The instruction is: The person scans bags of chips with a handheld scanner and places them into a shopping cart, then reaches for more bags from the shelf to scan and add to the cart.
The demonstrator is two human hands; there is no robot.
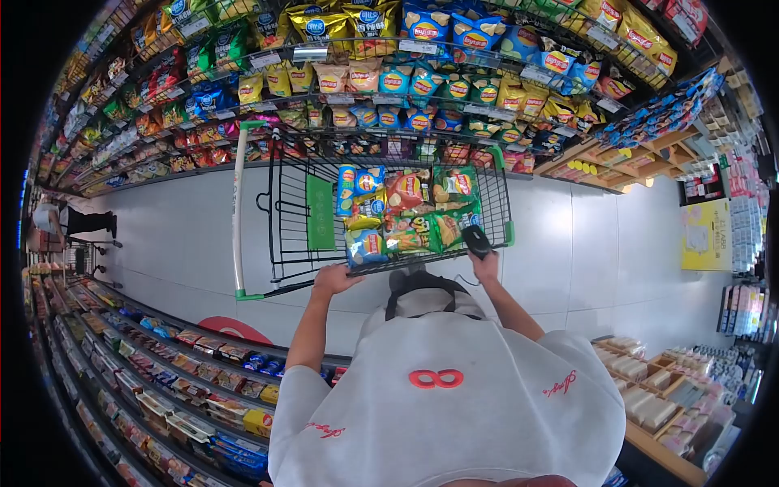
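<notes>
Nearest in, shirt (438, 406): white with red marks, filling the bottom of the view.
Low shelf (162, 381): at the person's left side, rows of small packets.
Left hand (334, 280): fingers curled shut on the near wire rim of the cart (292, 235), just below a blue bag.
Right hand (488, 265): closed around a black device (477, 240), held up at the cart's near right corner.
Black device, handling: likely small, hard and smooth; a wrap around its body suits it.
Cart, place: on the pale floor (584, 243), straight ahead between the two shelf runs.
Cart, handling: stiff wire, probably rolls easily with so light a load; the rim or the white handle bar (237, 211) on its left end looks like the firm hold.
Chip bags (406, 211): piled in the basket, touching and overlapping.
Chip bags, handling: likely light, puffed, slick film, brittle inside; best taken by a sealed edge, not squeezed.
Far shelves (422, 73): beyond the cart, packed with more snack bags.
</notes>
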